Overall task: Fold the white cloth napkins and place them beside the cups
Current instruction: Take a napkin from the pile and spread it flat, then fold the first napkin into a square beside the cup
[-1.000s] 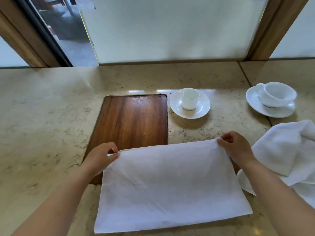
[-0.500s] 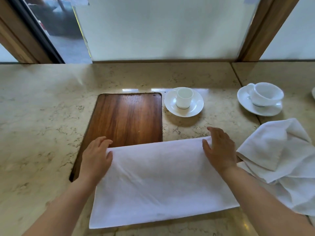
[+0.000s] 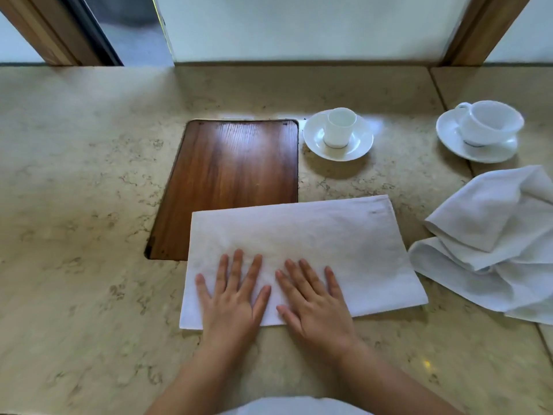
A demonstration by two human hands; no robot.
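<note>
Nearest the camera, both hands lie flat and spread on the napkin (image 3: pixel 302 253), palms down, fingers splayed, gripping nothing. The left hand (image 3: pixel 233 298) presses near the napkin's front left part; the right hand (image 3: pixel 314 304) lies just beside it, thumbs close but apart. Both wrists cross the napkin's near edge onto the counter (image 3: pixel 74 205).

The napkin is a flat white rectangle, folded, lying on the marbled counter with its far left corner overlapping the near end of a wooden board (image 3: pixel 233 172) set into the surface.

To the right, apart from the napkin, a second white cloth (image 3: pixel 490 241) lies crumpled in loose folds.

Farther back, a small straight cup (image 3: pixel 339 127) stands upright on a saucer (image 3: pixel 356 145) just right of the board's far corner. Farther right, a wider cup (image 3: pixel 490 121) sits on its own saucer (image 3: pixel 449 136), handle to the left.
</note>
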